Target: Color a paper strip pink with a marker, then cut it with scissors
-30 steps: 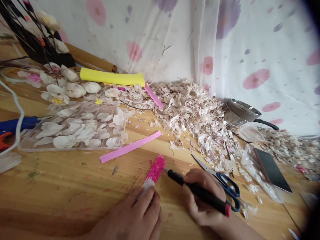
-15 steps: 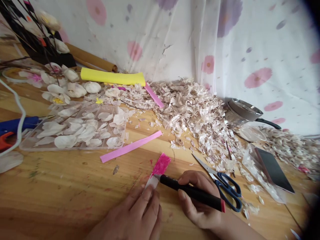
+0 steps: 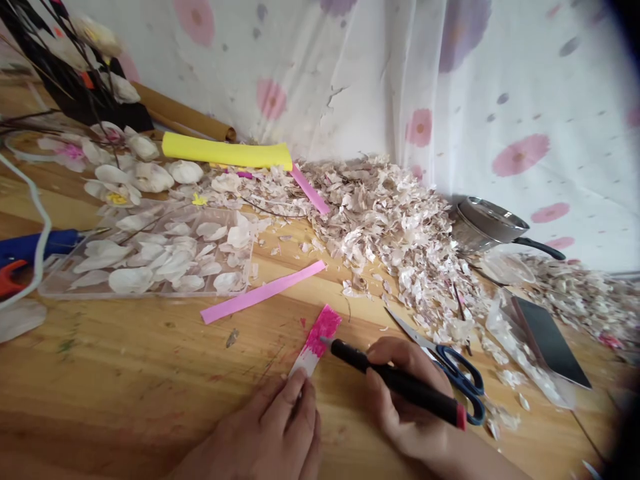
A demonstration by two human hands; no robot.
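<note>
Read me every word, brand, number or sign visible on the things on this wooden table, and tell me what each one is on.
Nothing can be read: the black pen-shaped tool with a red end, blue hot glue gun and blue-handled steel scissors show no legible text.

There were two hands (image 3: 265,427) at bottom centre, with one black marker (image 3: 395,383) and one pair of scissors (image 3: 407,327) at lower right. Three strips showed pink: one half-coloured strip (image 3: 315,340) at bottom centre, one flat strip (image 3: 263,291) mid-frame, and one strip (image 3: 309,190) higher up. Upper left had one yellow foam roll (image 3: 225,153); the left edge had one glue gun (image 3: 35,247) and one clear tray (image 3: 65,287); the right had one saucepan (image 3: 487,223).
</note>
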